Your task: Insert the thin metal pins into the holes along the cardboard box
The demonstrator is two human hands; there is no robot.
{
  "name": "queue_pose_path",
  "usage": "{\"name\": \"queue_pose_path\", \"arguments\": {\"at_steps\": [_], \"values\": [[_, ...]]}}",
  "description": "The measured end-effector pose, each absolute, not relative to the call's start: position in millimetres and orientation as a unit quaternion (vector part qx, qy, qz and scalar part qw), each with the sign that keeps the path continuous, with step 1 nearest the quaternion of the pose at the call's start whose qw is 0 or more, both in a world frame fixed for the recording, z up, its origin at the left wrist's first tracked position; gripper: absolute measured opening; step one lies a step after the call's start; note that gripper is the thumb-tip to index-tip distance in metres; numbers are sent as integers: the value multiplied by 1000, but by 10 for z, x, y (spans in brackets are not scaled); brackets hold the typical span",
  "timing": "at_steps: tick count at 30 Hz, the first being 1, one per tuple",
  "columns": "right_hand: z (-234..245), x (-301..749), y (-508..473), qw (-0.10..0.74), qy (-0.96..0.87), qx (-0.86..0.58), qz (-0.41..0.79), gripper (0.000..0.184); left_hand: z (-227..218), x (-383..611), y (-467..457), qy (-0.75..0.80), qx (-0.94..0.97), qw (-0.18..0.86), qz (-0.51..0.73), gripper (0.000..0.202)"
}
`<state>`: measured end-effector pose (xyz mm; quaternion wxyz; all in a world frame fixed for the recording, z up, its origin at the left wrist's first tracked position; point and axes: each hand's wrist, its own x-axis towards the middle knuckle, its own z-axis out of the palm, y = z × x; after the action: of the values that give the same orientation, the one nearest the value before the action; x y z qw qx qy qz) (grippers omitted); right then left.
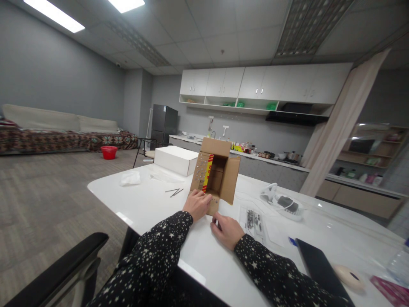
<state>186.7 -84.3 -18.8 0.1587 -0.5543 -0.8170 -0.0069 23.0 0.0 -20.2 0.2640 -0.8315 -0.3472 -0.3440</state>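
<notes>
A brown cardboard box [198, 172] lies on the white table with its opening turned towards me and its flaps spread. Yellow-and-red tape [208, 172] runs along one edge of the opening, and the inside looks bare. My left hand [197, 205] is closed on the box's lower left edge, its fingers bent over the cardboard by the bottom flap [213, 205]. Just below that flap, my right hand [227, 230] rests on the table with curled fingers. Its fingertips are at the flap's end; whether they pinch anything is hidden.
Behind the box stands a white box [176, 159]. Thin metal rods [176, 192] and a plastic bag [130, 178] lie left. To the right are a clear pack of small dark parts [254, 220], a white corded device [289, 207], a black tablet-like slab [321, 266] and a beige mouse-like object [349, 277].
</notes>
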Motion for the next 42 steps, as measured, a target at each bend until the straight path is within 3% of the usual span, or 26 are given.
{"name": "queue_pose_path", "arguments": {"at_steps": [13, 42], "values": [[-187, 1873, -846, 158, -819, -552, -10, 13, -215, 224, 8, -358, -837, 251, -330, 7], [-183, 1890, -863, 153, -816, -557, -11, 14, -124, -102, 53, -560, -745, 79, -355, 15]]}}
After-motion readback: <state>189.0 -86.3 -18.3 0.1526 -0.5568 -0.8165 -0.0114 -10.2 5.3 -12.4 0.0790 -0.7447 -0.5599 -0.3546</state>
